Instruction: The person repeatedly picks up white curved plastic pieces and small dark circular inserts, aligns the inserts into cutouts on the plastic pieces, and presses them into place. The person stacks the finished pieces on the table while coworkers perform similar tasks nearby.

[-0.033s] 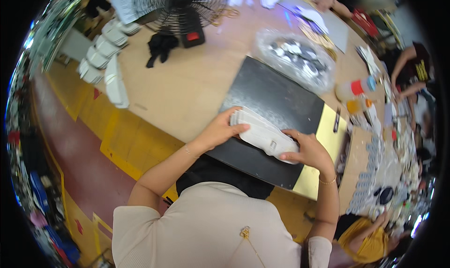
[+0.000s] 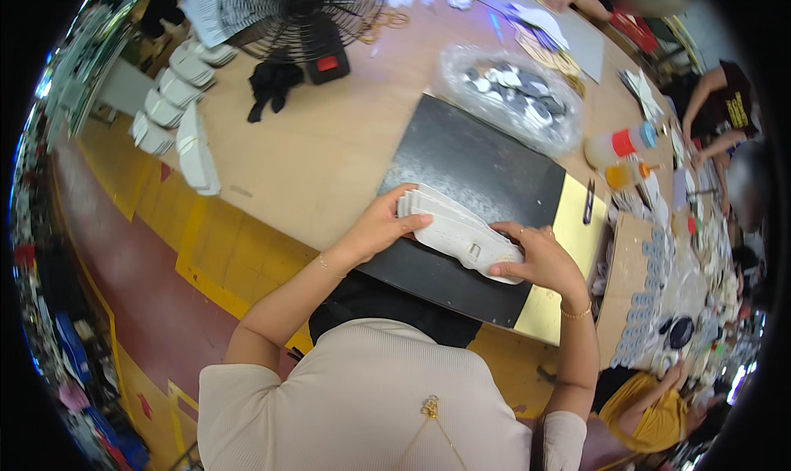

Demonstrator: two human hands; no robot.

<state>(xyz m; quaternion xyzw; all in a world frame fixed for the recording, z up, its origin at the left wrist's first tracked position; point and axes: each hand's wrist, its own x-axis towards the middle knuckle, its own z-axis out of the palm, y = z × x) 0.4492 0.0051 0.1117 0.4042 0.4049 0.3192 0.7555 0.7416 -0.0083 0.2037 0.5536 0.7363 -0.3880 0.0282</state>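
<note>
Between my two hands is a stack of flat white insoles, held tilted just above a black mat. My left hand grips the stack's left end, thumb on the near face and fingers behind the upper edge. At the other end my right hand closes round it, thumb across the near face. The layers are slightly fanned along the upper edge. A small square mark shows on the front piece.
A clear bag of grey and white pieces lies beyond the mat. Right of it are two bottles, a yellow sheet and a dark pen. A black fan and several white stacks stand left. Other people work at right.
The surroundings have shifted slightly left in the picture. Both hands keep the same grip on the insoles, whose upper edges look a little more fanned.
</note>
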